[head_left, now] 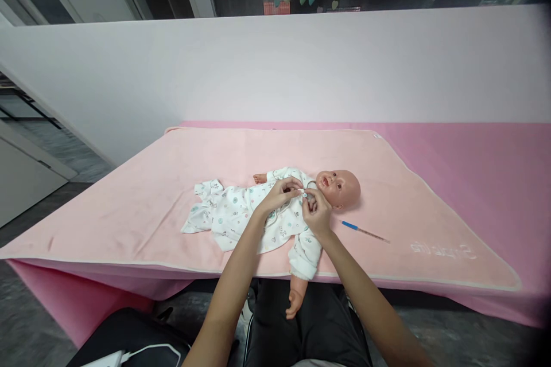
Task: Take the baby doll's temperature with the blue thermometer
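- I have the doll [344,189] lying on its back across the blanket [133,195], close to the front edge, head to my right.
- Its near arm [296,298] pokes past that edge, above the black trousers [333,324], so my margin is thinnest there.
- On the far side, the blanket runs back to a strip of pink cloth [473,172] and then the wall [301,69]; I get moderate room.
- Left of the gown [232,206], the blanket stretches wide before its corner, my roomiest side.
- Right of the head is good space too, though the blue-ended stick [365,231] lies near my right forearm.
- My left hand [282,194] reaches in over the gown, palm down, fingers bent at the chest; I cannot tell whether they pinch cloth.
- My right hand [317,212] is curled just beside the chin, thumb and finger pinching a small bit of the gown by the neck.
- Both wrists angle inward, fingertips nearly meeting.
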A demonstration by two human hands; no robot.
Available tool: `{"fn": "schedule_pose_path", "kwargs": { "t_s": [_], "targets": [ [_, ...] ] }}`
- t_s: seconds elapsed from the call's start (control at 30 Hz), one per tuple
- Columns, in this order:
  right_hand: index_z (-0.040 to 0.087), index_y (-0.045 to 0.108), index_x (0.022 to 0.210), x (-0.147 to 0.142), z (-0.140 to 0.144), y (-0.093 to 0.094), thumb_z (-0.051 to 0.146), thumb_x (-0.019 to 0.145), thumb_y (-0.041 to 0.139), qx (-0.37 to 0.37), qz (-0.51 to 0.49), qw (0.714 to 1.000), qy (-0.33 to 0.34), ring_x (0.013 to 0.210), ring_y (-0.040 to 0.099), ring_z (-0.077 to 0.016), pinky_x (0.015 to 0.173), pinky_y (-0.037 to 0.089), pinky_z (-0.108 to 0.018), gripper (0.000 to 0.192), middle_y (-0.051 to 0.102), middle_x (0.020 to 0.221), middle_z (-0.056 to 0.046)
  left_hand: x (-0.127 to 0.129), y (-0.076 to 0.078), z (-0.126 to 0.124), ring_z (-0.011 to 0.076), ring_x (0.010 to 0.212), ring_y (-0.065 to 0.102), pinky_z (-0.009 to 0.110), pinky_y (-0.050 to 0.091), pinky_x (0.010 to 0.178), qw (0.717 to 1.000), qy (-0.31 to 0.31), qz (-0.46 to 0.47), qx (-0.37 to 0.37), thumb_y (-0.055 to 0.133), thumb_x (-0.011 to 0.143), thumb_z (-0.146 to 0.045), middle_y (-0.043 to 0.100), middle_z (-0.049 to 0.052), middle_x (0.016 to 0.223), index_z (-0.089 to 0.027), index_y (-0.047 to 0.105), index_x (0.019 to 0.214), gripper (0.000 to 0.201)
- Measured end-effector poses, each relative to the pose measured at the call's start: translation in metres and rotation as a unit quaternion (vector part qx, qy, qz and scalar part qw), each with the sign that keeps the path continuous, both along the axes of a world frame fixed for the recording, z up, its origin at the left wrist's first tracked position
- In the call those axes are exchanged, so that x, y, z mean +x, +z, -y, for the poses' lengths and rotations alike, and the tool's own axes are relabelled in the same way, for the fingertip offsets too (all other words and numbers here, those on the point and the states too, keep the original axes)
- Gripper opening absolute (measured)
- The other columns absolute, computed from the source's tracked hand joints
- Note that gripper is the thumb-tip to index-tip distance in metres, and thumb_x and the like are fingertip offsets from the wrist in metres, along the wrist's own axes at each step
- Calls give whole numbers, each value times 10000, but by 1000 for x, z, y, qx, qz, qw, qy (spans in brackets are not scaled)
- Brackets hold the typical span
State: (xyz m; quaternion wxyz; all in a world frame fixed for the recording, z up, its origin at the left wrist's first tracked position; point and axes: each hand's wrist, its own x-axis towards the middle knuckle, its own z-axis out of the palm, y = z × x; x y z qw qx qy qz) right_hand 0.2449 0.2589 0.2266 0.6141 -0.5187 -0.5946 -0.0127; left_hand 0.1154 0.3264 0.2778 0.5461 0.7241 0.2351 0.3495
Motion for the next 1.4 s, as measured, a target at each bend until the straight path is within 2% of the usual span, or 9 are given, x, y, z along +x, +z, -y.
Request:
{"fn": "schedule_pose_path", "kwargs": {
  "t_s": [0.17, 0.3, 0.47, 0.67, 0.8, 0.87, 0.97, 1.17, 1.4],
  "targets": [
    [174, 589, 897, -1, -2, 0, 242, 819, 516, 1, 13, 999, -32, 440, 394, -84, 498, 399, -227, 126, 513, 593, 30, 0, 0, 0, 104, 670, 522, 226, 370, 626, 1000, 12, -18, 21, 633, 763, -333, 608, 27, 795, -146, 581, 940, 263],
    [171, 605, 899, -1, -2, 0, 276, 862, 494, -6, 12, 999, -49, 454, 440, -89, 507, 404, -223, 157, 562, 603, 15, 1, 4, 6, 98, 636, 472, 225, 362, 597, 991, 49, -69, 107, 622, 758, -310, 600, 9, 785, -156, 607, 946, 242],
    [164, 605, 890, 0, -2, -1, 297, 888, 480, -9, -4, 998, -57, 508, 513, -102, 551, 430, -226, 182, 623, 675, -15, -9, 5, 29, 154, 846, 546, 282, 438, 788, 963, 119, -114, 212, 575, 781, -255, 626, 35, 970, -199, 600, 1045, 271],
    [159, 571, 955, 0, -1, 0, 302, 902, 449, -21, -66, 997, -29, 696, 625, -150, 649, 496, -260, 195, 660, 823, -68, -28, -17, 57, 187, 1028, 551, 347, 423, 919, 912, 266, -124, 288, 534, 840, -289, 635, 50, 1055, -227, 607, 1053, 233],
    [163, 580, 1026, -3, 0, 3, 244, 906, 419, 26, -4, 999, -44, 905, 645, -190, 764, 518, -301, 217, 674, 975, -107, -30, -31, 67, 197, 1049, 557, 383, 417, 927, 885, 297, -149, 327, 491, 873, -291, 656, 49, 1042, -237, 631, 1041, 225],
    [174, 584, 1074, -5, 2, 4, 203, 897, 410, 53, 76, 996, -17, 995, 625, -192, 810, 512, -302, 250, 659, 1068, -104, -30, -34, 70, 195, 1073, 549, 387, 408, 936, 878, 300, -159, 336, 475, 885, -284, 655, 46, 1057, -239, 627, 1063, 238],
    [196, 600, 1087, -9, 6, 4, 174, 874, 435, 59, 169, 983, 49, 975, 634, -178, 793, 509, -278, 270, 657, 1089, -76, -28, -34, 73, 184, 1076, 546, 372, 405, 931, 876, 304, -163, 339, 462, 895, -277, 650, 43, 1070, -237, 620, 1077, 244],
    [189, 612, 855, -10, 10, 7, 192, 844, 490, 40, 175, 983, 46, 786, 632, -136, 674, 462, -223, 123, 667, 928, -47, -28, -34, 73, 179, 986, 565, 355, 410, 891, 882, 324, -130, 317, 502, 877, -299, 668, 39, 962, -230, 661, 951, 189],
    [185, 583, 851, -11, 9, 9, 192, 878, 456, 2, 191, 980, 50, 691, 592, -116, 610, 402, -212, 130, 645, 796, -26, -27, -31, 73, 182, 887, 552, 354, 409, 849, 887, 348, -124, 275, 540, 847, -351, 652, 40, 866, -206, 643, 818, 180]
  ]
}}
